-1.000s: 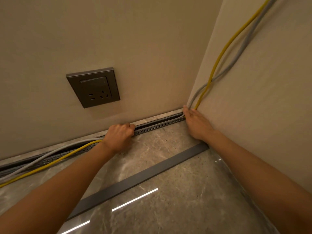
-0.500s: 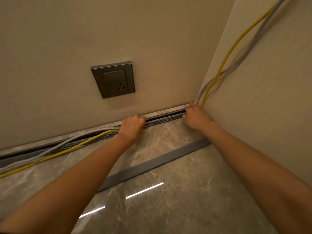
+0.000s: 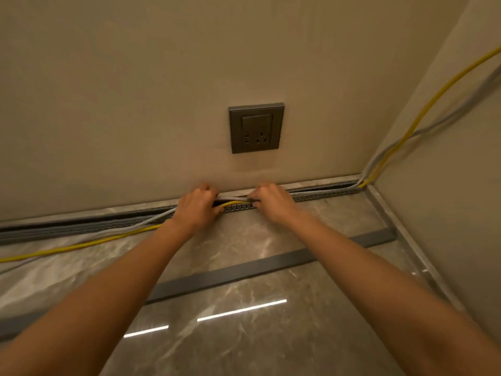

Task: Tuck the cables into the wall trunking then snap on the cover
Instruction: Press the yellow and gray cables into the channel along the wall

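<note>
A slotted grey trunking [image 3: 322,196] runs along the foot of the back wall, open on top. A yellow cable [image 3: 81,246] and grey cables [image 3: 127,229] lie loose on the floor at the left, bend into the trunking between my hands, and climb the right wall from the corner. My left hand [image 3: 196,208] and my right hand [image 3: 272,203] are side by side below the socket, fingers curled over the cables at the trunking's edge. The long grey cover [image 3: 244,272] lies flat on the floor behind my forearms.
A dark wall socket [image 3: 256,128] sits on the back wall just above my hands. The right wall meets the back wall at the corner [image 3: 364,183]. The floor is glossy marble tile [image 3: 244,335] with light reflections.
My right hand has left the corner and slid left along the trunking to beside my left hand. The view has shifted left, and cables right of my hands now lie in the trunking.
</note>
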Motion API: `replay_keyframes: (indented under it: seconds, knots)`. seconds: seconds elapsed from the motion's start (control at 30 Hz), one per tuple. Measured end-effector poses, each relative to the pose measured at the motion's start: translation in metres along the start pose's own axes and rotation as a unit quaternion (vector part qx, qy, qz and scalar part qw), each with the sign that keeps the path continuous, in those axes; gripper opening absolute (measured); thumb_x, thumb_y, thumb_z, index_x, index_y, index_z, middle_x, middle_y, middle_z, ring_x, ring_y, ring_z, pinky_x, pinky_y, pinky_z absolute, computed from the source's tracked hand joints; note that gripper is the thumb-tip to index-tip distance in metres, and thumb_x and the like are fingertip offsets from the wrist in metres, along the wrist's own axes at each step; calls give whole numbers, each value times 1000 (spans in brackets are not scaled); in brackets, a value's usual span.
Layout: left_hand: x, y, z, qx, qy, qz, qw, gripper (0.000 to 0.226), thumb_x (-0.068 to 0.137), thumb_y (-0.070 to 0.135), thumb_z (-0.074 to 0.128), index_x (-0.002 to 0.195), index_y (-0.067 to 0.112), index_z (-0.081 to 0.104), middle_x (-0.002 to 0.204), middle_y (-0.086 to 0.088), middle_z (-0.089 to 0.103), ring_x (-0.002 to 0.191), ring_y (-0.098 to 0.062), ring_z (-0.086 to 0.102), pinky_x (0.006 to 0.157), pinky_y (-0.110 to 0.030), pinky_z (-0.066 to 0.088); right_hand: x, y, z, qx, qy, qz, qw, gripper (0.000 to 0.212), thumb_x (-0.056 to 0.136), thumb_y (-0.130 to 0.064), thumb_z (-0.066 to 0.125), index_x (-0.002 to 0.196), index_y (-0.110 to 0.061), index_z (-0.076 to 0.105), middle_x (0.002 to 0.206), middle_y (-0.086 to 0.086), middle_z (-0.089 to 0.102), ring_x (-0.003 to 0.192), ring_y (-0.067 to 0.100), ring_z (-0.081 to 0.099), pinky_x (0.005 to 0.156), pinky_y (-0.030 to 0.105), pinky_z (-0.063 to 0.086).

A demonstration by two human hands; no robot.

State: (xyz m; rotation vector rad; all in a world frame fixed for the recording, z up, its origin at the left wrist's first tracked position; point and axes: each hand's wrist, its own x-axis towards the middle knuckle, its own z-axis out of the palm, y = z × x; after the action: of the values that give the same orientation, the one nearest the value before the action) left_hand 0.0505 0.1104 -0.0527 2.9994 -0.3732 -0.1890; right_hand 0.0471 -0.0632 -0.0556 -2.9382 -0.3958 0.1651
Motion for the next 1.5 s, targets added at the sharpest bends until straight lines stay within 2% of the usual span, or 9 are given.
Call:
replay_keyframes:
  seconds: [0.5,0.7,0.87,0.97,1.03,1.13,1.23,1.27,1.5]
  knots:
    - [-2,-43,-4,104,-1,55,993,24,91,0,42,113,2,53,119,-20,56,109,-38,56,85,-44,46,5,-35,15,-110,33,-4,993,30,96,-2,39,116,5,60,126,19,50,117,34,52,93,43,47]
    - [-8,-45,5,53,94,99,989,17,79,-9,53,91,-6,64,93,-31,61,87,-46,61,67,-47,50,2,-39,20,-79,49,-5,996,34,92,5,42,124,4,52,128,20,50,120,34,47,97,40,43]
    - [-12,-40,4,136,83,124,979,5,47,0,64,49,4,61,51,-15,58,35,-32,57,25,-25,39,6,-47,36,-75,132,-60,987,24,45,-3,89,63,-5,73,66,10,67,60,26,66,52,25,54]
    - [-18,-31,-1,148,53,120,980,15,61,-13,70,72,-3,66,72,-24,63,59,-40,64,40,-37,49,6,-46,40,-58,136,-66,987,20,52,3,85,66,-1,71,74,13,68,65,29,67,51,28,54]
    - [-15,-34,5,147,53,83,984,22,83,-7,53,104,-3,59,102,-25,61,92,-42,62,66,-44,51,7,-47,41,-28,113,-46,992,19,75,9,68,93,4,68,99,18,66,90,34,64,72,37,55]
    - [-23,-35,-1,125,47,112,985,13,70,-8,67,81,-3,64,81,-24,65,67,-39,67,49,-39,52,7,-44,44,-25,124,-22,992,26,87,9,52,112,3,59,115,20,60,106,35,57,88,41,49]
    - [-20,-44,14,144,75,124,979,14,48,-2,74,52,5,62,56,-14,61,41,-30,60,31,-25,40,7,-46,46,13,120,-27,992,16,62,11,78,72,2,71,78,16,69,70,32,67,53,29,55]
    - [-20,-42,16,141,81,126,979,10,48,-1,70,52,5,63,57,-14,61,44,-31,60,34,-25,42,8,-45,47,11,129,-22,991,17,57,10,81,66,1,71,71,15,68,64,31,67,47,27,53]
    - [-18,-18,9,122,21,12,992,24,89,10,48,109,4,58,115,-15,60,107,-35,57,82,-42,48,17,-38,42,60,107,6,992,21,88,3,52,104,-1,65,109,18,67,103,33,61,82,36,50]
